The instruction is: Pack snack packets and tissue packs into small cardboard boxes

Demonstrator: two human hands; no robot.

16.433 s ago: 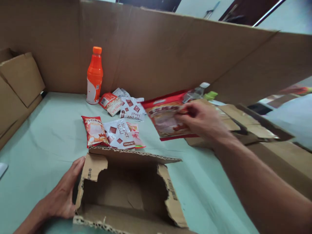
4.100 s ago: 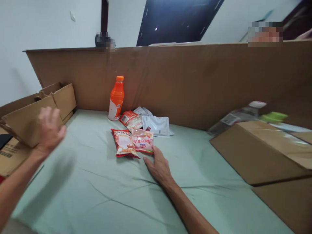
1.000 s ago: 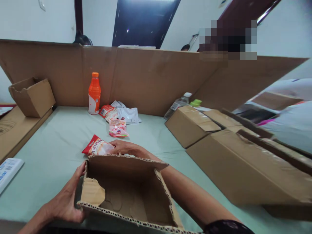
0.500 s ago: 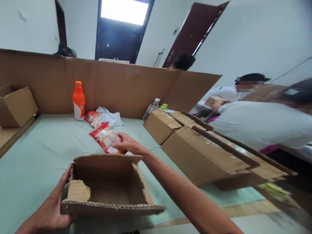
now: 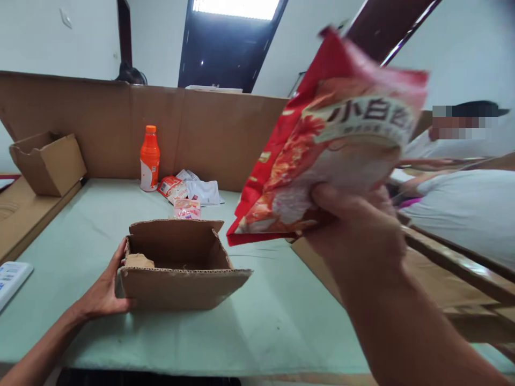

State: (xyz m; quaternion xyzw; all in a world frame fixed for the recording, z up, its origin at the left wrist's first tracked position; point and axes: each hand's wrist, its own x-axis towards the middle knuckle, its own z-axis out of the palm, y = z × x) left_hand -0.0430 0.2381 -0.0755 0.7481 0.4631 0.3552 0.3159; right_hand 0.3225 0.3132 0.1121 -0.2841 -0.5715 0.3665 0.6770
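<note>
My right hand (image 5: 362, 230) is closed round the lower edge of a red and white food packet (image 5: 341, 145), raised high and close to the camera. The packet is tilted, with large dark characters on its front. On the left, my left hand (image 5: 104, 284) grips the side of an open cardboard box (image 5: 185, 289), thumb at the near corner and fingers along the left wall. Its flaps stand up, and little of the inside shows. Just behind the box lies a small pink packet (image 5: 187, 208), partly hidden by the back flap.
Behind stand an orange bottle (image 5: 149, 161), a red and white packet (image 5: 172, 187) and white sachets (image 5: 203, 192), before a cardboard partition (image 5: 225, 139). An open carton (image 5: 60, 166) is at left, a white device (image 5: 14, 281) at the left edge. Co-workers sit at right, beyond cardboard boxes (image 5: 434, 273).
My right hand has lifted the red packet off the table, up and right toward the camera. The pink packet behind the box has come into sight. The view has shifted.
</note>
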